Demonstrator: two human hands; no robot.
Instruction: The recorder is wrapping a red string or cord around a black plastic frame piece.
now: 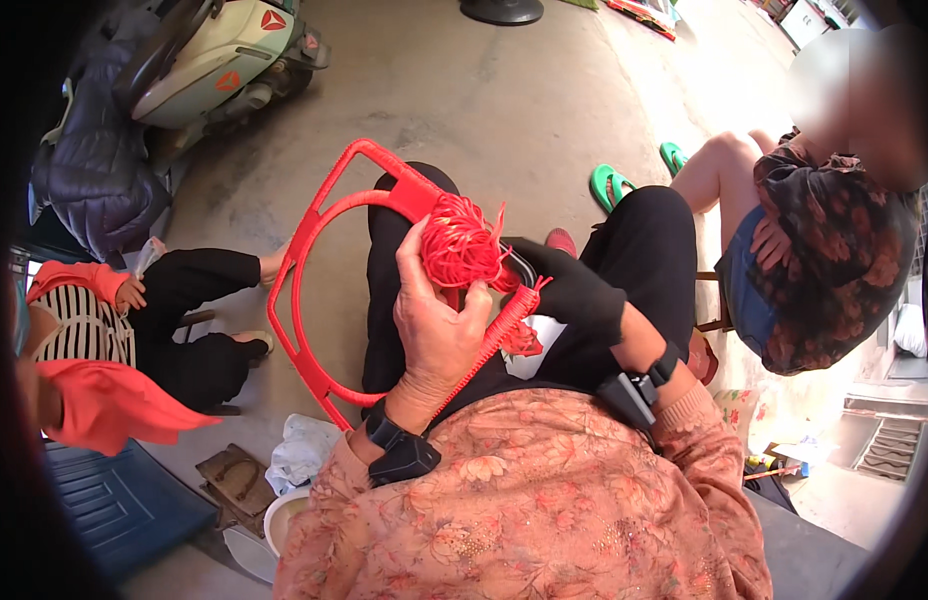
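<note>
A frame (302,235) with curved bars, wrapped in red plastic strip, rests across my lap and slants to the left. My bare left hand (434,315) is closed round a tangled bundle of red plastic cord (464,243), fingers on its left and thumb below it. My right hand (574,300), in a black glove, closes on the frame's right end, where a short dark stretch of bar shows unwrapped. Coils of red strip (499,325) run down the near bar beside my thumb. Loose red ends (524,342) hang below; the gloved fingertips are partly hidden.
At left sits a person in a striped top (84,320); another in a dark floral top (834,250) sits close at right. A scooter (219,60) stands far left. Green sandals (609,187) are on the floor. A blue plastic stool (129,510) and a white bag (302,452) lie near left.
</note>
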